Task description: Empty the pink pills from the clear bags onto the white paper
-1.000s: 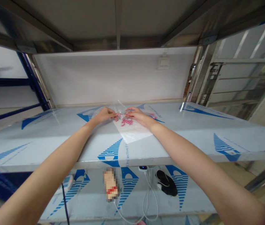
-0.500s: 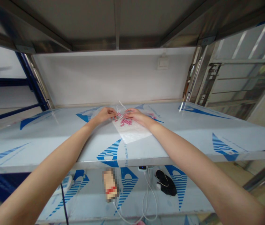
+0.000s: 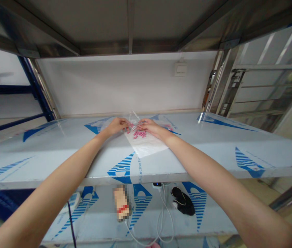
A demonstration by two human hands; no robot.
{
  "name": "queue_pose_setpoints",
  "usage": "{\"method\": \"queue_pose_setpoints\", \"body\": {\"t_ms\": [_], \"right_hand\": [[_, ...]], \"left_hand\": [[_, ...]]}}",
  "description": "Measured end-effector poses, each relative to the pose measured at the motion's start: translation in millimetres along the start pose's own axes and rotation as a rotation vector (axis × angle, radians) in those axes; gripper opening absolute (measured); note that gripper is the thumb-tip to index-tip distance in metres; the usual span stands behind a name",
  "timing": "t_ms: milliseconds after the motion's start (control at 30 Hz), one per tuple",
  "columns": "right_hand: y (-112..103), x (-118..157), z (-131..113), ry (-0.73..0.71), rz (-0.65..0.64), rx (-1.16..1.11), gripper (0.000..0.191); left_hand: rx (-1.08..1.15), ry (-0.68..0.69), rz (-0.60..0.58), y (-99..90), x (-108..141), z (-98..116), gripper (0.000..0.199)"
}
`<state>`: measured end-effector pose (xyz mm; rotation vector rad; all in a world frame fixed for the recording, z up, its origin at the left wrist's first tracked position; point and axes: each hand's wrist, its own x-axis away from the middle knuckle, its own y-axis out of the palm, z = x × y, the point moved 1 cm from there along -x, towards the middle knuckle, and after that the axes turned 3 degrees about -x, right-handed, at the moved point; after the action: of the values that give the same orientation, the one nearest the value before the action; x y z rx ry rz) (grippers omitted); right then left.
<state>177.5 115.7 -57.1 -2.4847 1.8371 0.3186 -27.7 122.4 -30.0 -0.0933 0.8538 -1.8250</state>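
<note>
A clear plastic bag point(image 3: 142, 142) lies on the steel table, its lower part looking white, with a cluster of small pink beads point(image 3: 139, 134) inside. My left hand point(image 3: 116, 126) pinches the bag's upper edge from the left. My right hand point(image 3: 152, 128) pinches the same edge from the right, and the fingertips of both hands nearly meet. A few pink beads sit close to those fingertips. A thin corner of clear film point(image 3: 134, 115) sticks up behind them.
The table point(image 3: 58, 155) is covered in blue-printed protective film, with a small pink patch point(image 3: 168, 127) beyond my right hand. On the shelf below lie a pixelated box point(image 3: 122, 203), a black pouch point(image 3: 183, 203), white cables point(image 3: 163, 220) and a power strip point(image 3: 70, 203).
Both hands stay at the bag's upper edge, with only slight shifts. The upright corner of film has swung a little to the right.
</note>
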Motion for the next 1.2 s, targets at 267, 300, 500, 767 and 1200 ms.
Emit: {"method": "queue_pose_setpoints", "body": {"t_ms": [267,300,500,767,1200], "right_hand": [[-1.2,0.0,-0.9,-0.037,0.034,0.012,0.030],[-1.4,-0.3,-1.2,-0.042,0.037,0.017,0.029],[-2.7,-2.7,-2.3,-0.023,0.003,0.071,0.024],[-1.8,-5.3,1.4,-0.024,-0.022,0.130,0.019],[-2.4,-3.6,-1.1,-0.052,0.000,0.054,0.018]], "left_hand": [[-0.047,-0.021,0.087,-3.2,-2.8,-3.2,0.011],[-0.048,-0.020,0.087,-3.3,-2.7,-3.0,0.011],[-0.059,-0.041,0.083,-2.8,-1.7,-0.8,0.010],[-0.057,-0.037,0.053,-0.8,-1.2,-3.1,0.015],[-0.047,-0.060,0.008,-0.5,0.0,-3.9,0.015]]}}
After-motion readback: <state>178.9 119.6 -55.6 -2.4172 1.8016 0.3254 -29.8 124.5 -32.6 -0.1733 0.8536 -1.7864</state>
